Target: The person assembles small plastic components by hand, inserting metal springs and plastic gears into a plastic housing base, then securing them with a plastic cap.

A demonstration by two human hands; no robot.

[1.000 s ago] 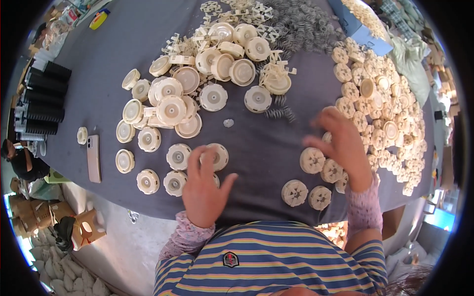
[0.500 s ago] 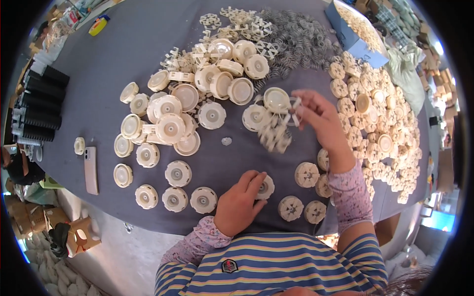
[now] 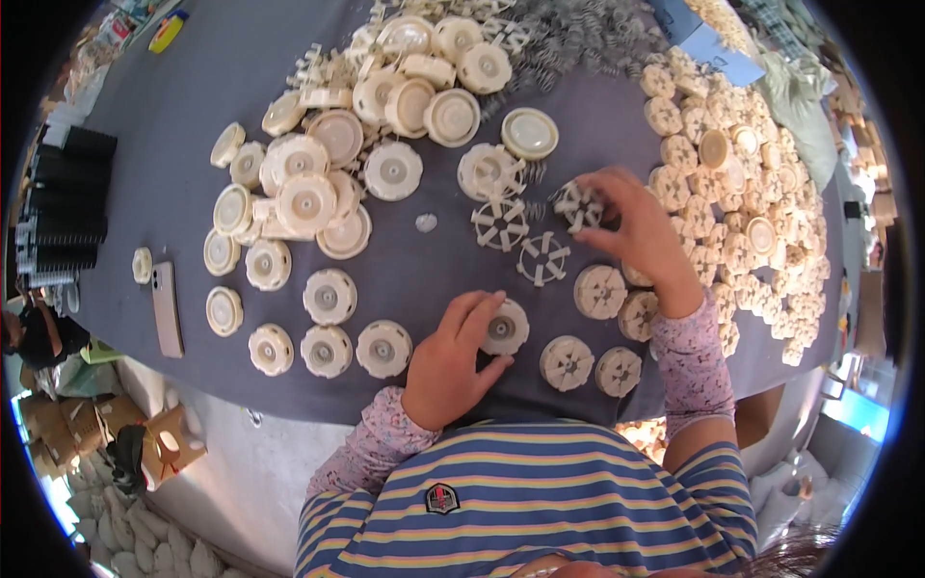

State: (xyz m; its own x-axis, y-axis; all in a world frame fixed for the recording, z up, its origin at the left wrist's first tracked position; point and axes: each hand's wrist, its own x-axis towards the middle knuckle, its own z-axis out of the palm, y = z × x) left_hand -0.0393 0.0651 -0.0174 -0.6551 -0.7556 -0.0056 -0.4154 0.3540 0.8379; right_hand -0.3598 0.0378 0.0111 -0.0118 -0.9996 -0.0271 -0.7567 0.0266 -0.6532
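My left hand [image 3: 451, 361] curls its fingers and thumb round a cream round plastic cap [image 3: 508, 328] lying on the table's near side. My right hand [image 3: 636, 229] grips a cream spoked plastic ring [image 3: 578, 206] between thumb and fingers, just above the cloth. Beside it lie two loose spoked rings, a nearer one [image 3: 543, 259] and a farther one [image 3: 500, 223]. Another ring rests over a round cap [image 3: 479, 171]. A small coil spring [image 3: 536, 208] shows between the loose rings and my right hand. Farther off is a smooth-faced cap [image 3: 530, 133].
Caps with spoked rings in them [image 3: 567, 363] stand near right, next to a large spread of similar pieces [image 3: 771, 231]. Several caps [image 3: 328, 296] lie left, below a heap of caps [image 3: 306, 200]. Grey springs [image 3: 588, 39] pile up at the back. A phone [image 3: 166, 308] lies far left.
The bunch of spoked rings and springs under my right hand has come apart onto the cloth; that hand now holds one ring nearer me. My left hand stays at its cap. The view has shifted.
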